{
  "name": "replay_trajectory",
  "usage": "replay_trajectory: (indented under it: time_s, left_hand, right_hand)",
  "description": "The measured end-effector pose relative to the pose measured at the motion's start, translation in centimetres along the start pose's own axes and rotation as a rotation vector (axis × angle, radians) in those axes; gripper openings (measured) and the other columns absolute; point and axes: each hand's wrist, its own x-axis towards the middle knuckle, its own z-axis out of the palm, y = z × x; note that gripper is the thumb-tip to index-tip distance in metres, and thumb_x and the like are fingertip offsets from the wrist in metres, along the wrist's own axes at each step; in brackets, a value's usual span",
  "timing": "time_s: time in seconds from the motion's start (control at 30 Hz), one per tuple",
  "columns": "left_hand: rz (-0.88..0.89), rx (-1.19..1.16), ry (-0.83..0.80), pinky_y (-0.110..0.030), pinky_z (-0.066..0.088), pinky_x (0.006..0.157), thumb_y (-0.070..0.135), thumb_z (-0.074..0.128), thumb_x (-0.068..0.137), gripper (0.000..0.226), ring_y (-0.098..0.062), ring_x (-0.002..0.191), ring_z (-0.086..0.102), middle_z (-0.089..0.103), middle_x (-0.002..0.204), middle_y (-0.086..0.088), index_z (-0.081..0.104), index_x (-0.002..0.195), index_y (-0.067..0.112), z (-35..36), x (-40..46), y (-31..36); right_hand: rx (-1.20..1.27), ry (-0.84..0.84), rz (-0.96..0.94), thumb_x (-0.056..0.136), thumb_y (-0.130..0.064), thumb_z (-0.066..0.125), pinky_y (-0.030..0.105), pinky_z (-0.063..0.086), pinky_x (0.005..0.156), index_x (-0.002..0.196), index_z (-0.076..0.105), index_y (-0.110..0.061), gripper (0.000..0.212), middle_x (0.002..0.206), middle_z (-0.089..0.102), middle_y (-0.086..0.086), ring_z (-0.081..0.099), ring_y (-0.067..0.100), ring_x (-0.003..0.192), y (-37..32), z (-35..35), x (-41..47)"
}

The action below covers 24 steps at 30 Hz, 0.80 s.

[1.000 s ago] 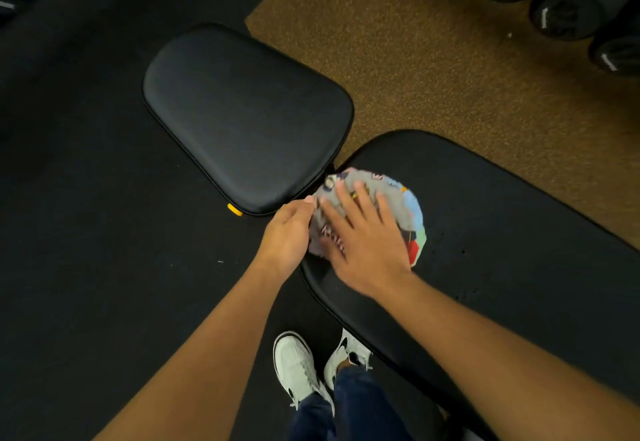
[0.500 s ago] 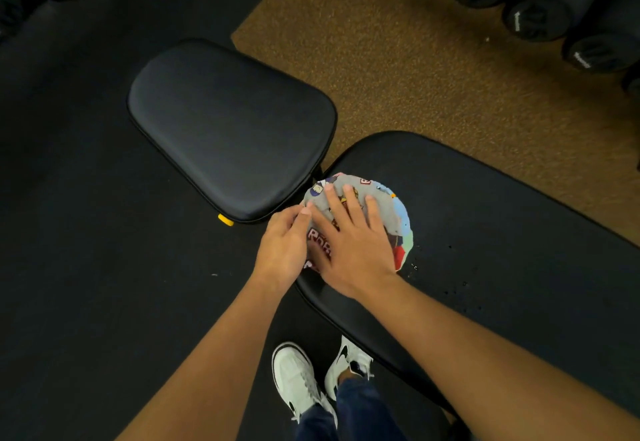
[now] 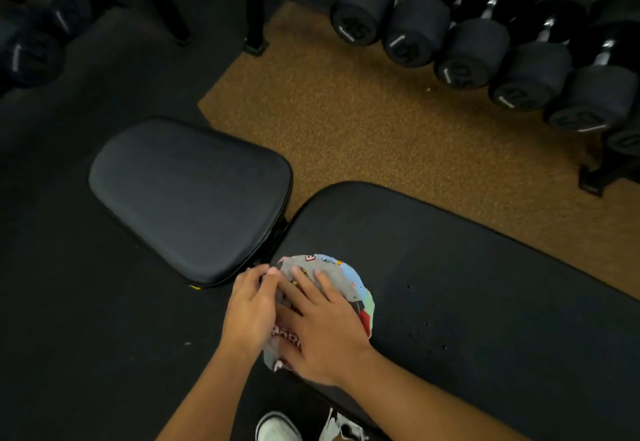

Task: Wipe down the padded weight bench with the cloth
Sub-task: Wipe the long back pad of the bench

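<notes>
Dumbbells (image 3: 419,36) line the back; on the desk (image 3: 485,284), your right hand (image 3: 322,333) lies flat on the cloth (image 3: 346,277), fingers spread. Your left hand (image 3: 251,312) pinches its edge — it looks soft and light, so press with your palm.

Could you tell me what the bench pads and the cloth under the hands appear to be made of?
The seat pad and long back pad look like black vinyl or leatherette over padding: smooth, faint sheen, rounded stitched edges. The cloth looks like soft printed fabric, perhaps cotton: matte grey with coloured patches, creased beneath the right hand.
</notes>
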Motion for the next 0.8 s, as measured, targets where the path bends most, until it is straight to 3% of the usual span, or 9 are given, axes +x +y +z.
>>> replay_trajectory:
  time_s: [0.17, 0.37, 0.47, 0.6, 0.8]
  left_hand:
    - [0.031, 0.008, -0.007, -0.038, 0.038, 0.104, 0.035, 0.043, 0.097, 0.033, -0.013, 0.119, 0.048, 0.050, 0.130, 0.005, 0.056, 0.126, 0.027, -0.1, 0.2, -0.4]
    - [0.040, 0.073, -0.004, -0.035, 0.037, 0.103, 0.034, 0.044, 0.097, 0.034, -0.016, 0.119, 0.048, 0.050, 0.130, -0.001, 0.057, 0.126, 0.019, 0.0, 0.1, -0.5]
    - [0.039, 0.097, -0.002, -0.033, 0.034, 0.104, 0.034, 0.044, 0.097, 0.036, -0.018, 0.122, 0.046, 0.049, 0.131, -0.002, 0.055, 0.128, 0.017, 0.0, 0.1, -0.5]
    - [0.047, 0.122, -0.025, -0.039, 0.036, 0.106, 0.042, 0.044, 0.095, 0.042, -0.019, 0.124, 0.047, 0.051, 0.131, -0.002, 0.055, 0.129, 0.020, -0.1, 0.1, -0.8]
    - [0.019, 0.164, -0.012, -0.044, 0.032, 0.110, 0.043, 0.043, 0.096, 0.048, -0.022, 0.132, 0.040, 0.038, 0.145, -0.001, 0.046, 0.138, 0.020, 0.5, -0.6, -0.4]
  right_hand:
    - [-0.011, 0.023, 0.122, 0.092, -0.054, 0.020, 0.050, -0.004, 0.118, 0.152, 0.015, -0.025, 0.067, 0.162, 0.005, 0.003, -0.006, 0.023, 0.148, -0.2, -0.3, 1.7]
    - [0.024, 0.062, -0.014, 0.091, -0.053, 0.032, 0.044, 0.006, 0.117, 0.147, 0.032, -0.032, 0.060, 0.159, 0.024, 0.000, 0.015, 0.022, 0.147, 2.1, 0.0, -0.4]
    - [0.009, 0.095, 0.072, 0.090, -0.054, 0.031, 0.045, 0.012, 0.116, 0.143, 0.043, -0.031, 0.059, 0.155, 0.033, 0.001, 0.024, 0.024, 0.144, 4.4, -1.0, 0.6]
    - [-0.001, 0.077, 0.189, 0.090, -0.054, 0.024, 0.050, 0.003, 0.118, 0.148, 0.035, -0.029, 0.064, 0.160, 0.021, 0.006, 0.012, 0.029, 0.147, 2.7, -0.8, 1.0]
    - [-0.016, 0.047, -0.006, 0.095, -0.050, 0.031, 0.050, 0.006, 0.118, 0.149, 0.029, -0.031, 0.057, 0.160, 0.017, 0.005, 0.004, 0.027, 0.149, -0.3, 0.5, -3.9]
